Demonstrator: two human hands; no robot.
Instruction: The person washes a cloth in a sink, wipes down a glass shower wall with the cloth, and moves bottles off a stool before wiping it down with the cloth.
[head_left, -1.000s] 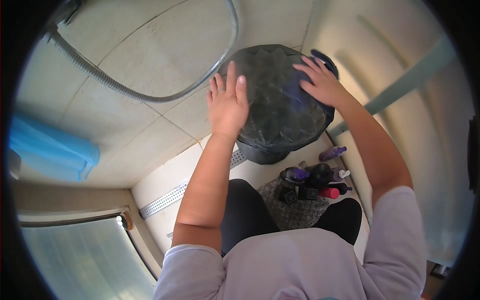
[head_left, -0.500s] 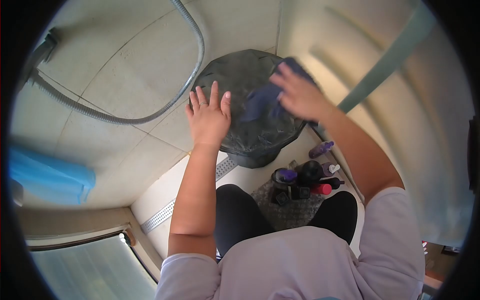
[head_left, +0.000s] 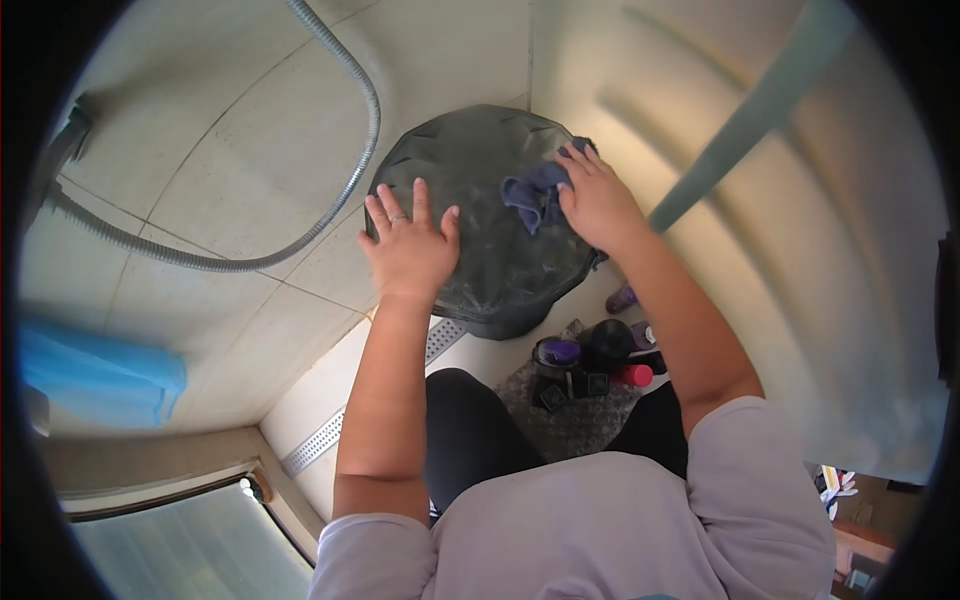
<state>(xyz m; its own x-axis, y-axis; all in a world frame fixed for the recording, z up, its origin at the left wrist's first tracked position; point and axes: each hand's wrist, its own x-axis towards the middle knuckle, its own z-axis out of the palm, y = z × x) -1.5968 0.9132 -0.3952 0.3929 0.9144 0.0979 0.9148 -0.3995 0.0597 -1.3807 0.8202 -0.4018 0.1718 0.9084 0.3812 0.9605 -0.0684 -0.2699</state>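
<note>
A dark grey faceted stool (head_left: 480, 200) with a broad round top stands in the corner of the tiled shower. My left hand (head_left: 412, 245) lies flat on the left side of its top, fingers spread, a ring on one finger. At the top's right edge, my right hand (head_left: 602, 205) presses on a crumpled dark blue cloth (head_left: 535, 195). Part of the cloth is hidden under the palm and hangs over the rim.
Several bottles, among them a black bottle (head_left: 610, 342) and a red-capped one (head_left: 632, 375), stand on a grey mat (head_left: 575, 430) between my knees. A shower hose (head_left: 370, 120) loops at left, above a blue cloth (head_left: 105, 370). A drain grate (head_left: 320, 440) runs along the wall.
My right hand has slid slightly with the cloth toward the stool's right rim and is less blurred. My left hand stays flat on the top. The view has shifted a little.
</note>
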